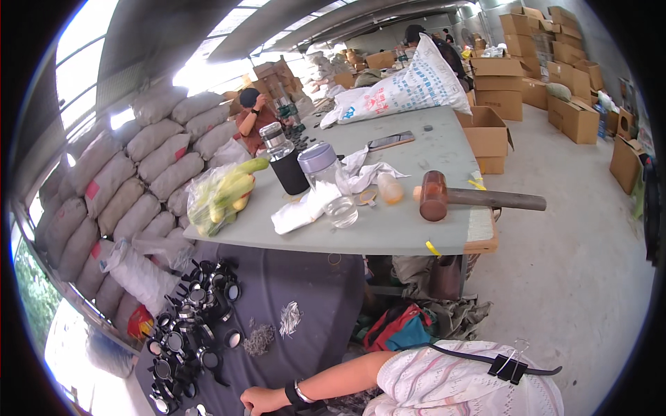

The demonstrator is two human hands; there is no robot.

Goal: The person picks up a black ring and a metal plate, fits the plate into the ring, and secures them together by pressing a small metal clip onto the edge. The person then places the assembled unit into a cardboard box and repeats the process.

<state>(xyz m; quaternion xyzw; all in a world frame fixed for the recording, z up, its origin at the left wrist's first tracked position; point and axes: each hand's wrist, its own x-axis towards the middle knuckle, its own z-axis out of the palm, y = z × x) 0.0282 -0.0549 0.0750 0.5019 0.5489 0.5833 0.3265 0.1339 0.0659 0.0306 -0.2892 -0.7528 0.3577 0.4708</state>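
Head view shows one hand (260, 400) low on the dark cloth (312, 291), fingers curled together into a loose fist; whether it grips anything cannot be told, nor which hand it is. Just beside it lie black ring-shaped parts (191, 315) and small metal piles (260, 340). A mallet (458, 197) rests on the grey table (388, 236).

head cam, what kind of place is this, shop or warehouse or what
Most likely a warehouse or small packing workshop. Stuffed sacks are stacked along the left wall, cardboard boxes are piled at the back right, and a grey work table holds a mallet, with small black round parts heaped nearby.
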